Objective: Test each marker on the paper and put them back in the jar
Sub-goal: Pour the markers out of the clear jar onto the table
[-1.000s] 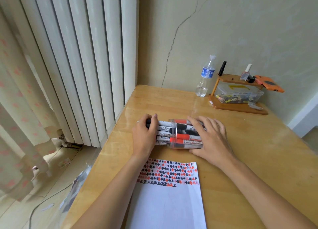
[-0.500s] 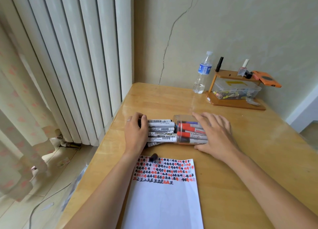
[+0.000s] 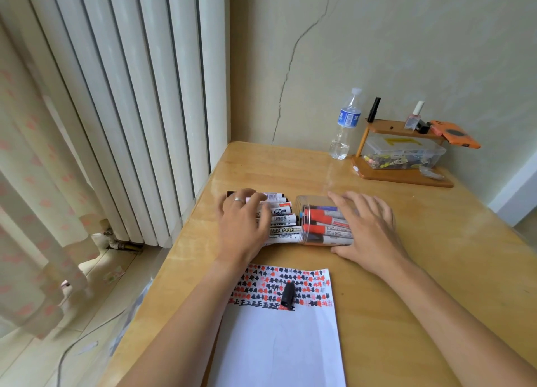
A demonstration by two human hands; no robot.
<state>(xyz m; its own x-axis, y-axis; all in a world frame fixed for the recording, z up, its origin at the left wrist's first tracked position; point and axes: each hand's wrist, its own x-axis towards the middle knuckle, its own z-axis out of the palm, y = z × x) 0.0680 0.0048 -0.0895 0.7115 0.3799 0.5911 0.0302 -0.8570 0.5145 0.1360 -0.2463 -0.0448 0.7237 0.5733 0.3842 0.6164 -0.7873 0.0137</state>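
A clear plastic jar [image 3: 318,204] lies on its side on the wooden table [image 3: 421,270], its mouth facing left. Several whiteboard markers [image 3: 283,227] with black and red caps stick out of the mouth. My left hand [image 3: 242,227] rests on top of the markers' outer ends, fingers spread over them. My right hand [image 3: 366,227] lies flat over the jar's far end. In front of me is a white paper [image 3: 279,343] with rows of red and black test marks along its top. A loose black cap [image 3: 287,295] lies on those marks.
A water bottle [image 3: 345,125] stands at the back by the wall. Beside it is a small wooden shelf [image 3: 404,176] with a clear box [image 3: 404,154], small bottles and an orange case [image 3: 453,136]. White vertical blinds [image 3: 130,96] border the table's left edge.
My left hand has moved from the markers' ends onto their tops. A black cap has come loose and rolled toward me across the paper. The markers stick farther out of the jar.
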